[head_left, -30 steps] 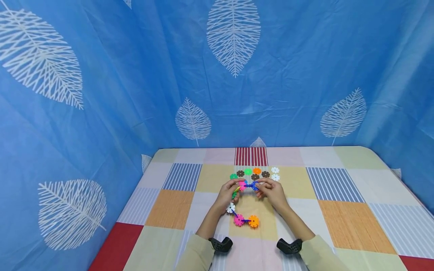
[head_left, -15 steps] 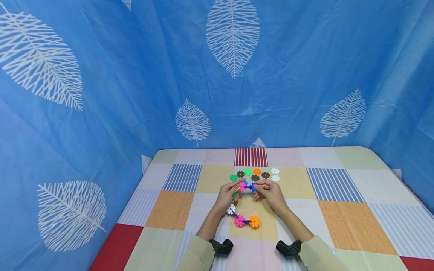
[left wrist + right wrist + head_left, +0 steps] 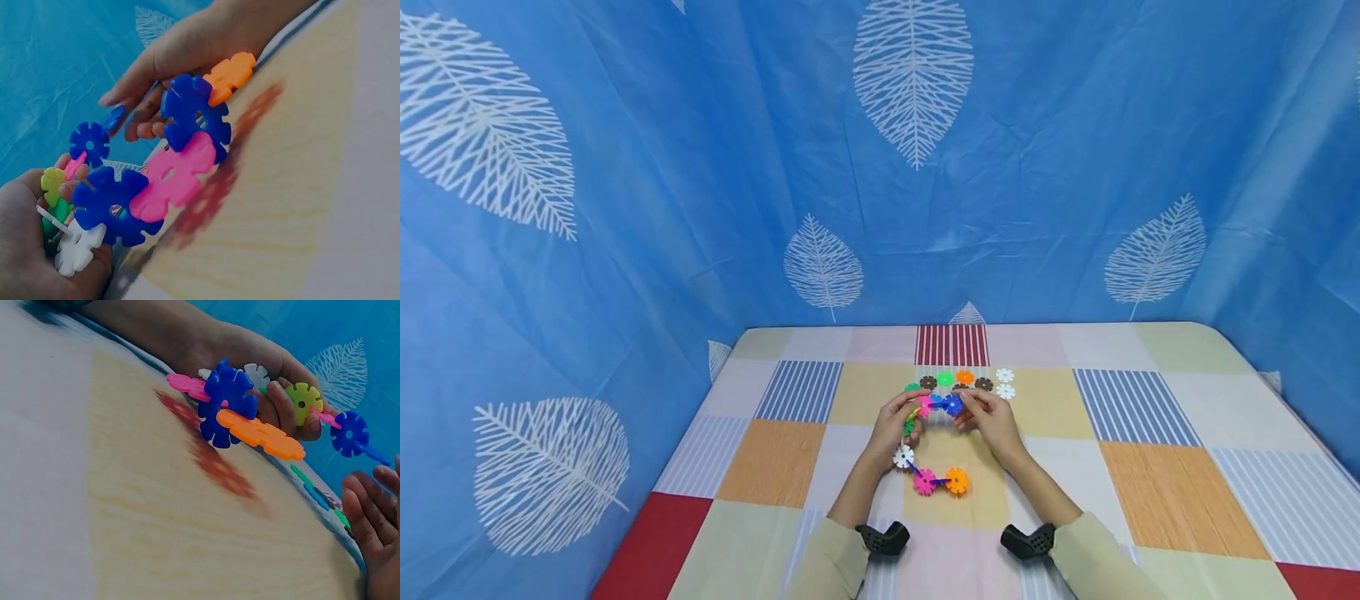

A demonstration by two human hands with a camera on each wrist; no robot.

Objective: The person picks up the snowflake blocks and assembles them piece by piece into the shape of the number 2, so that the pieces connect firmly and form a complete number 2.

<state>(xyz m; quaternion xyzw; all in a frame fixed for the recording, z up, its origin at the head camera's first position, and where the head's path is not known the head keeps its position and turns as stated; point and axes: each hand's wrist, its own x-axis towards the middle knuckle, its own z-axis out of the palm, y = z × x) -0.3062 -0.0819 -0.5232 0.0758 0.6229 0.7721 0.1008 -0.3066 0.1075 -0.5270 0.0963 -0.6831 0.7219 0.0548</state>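
Note:
My left hand (image 3: 889, 429) grips a chain of notched plastic interlocking discs at its left bend, fingers curled around the green disc (image 3: 49, 226) and yellow disc (image 3: 304, 404). From there a pink disc (image 3: 925, 406) leads to a blue disc (image 3: 349, 434) and an end blue disc (image 3: 953, 405). My right hand (image 3: 995, 422) is beside that end disc, its fingers loosely extended near the rim; contact is hard to tell. The chain's other end curves toward me through a white disc (image 3: 903, 457), a pink disc (image 3: 925, 482) and an orange disc (image 3: 957, 481).
Loose discs lie behind my hands: orange (image 3: 965, 377), light green (image 3: 945, 378), brown (image 3: 983, 384) and white (image 3: 1005, 391), among others. A patchwork cloth (image 3: 1165, 492) covers the table. Blue leaf-print curtains (image 3: 1015, 167) hang at the back and sides.
Both hands and the chain have shifted slightly left. The end blue disc has turned to show more of its face, and my right fingers, which pinched it before, now cover less of it.

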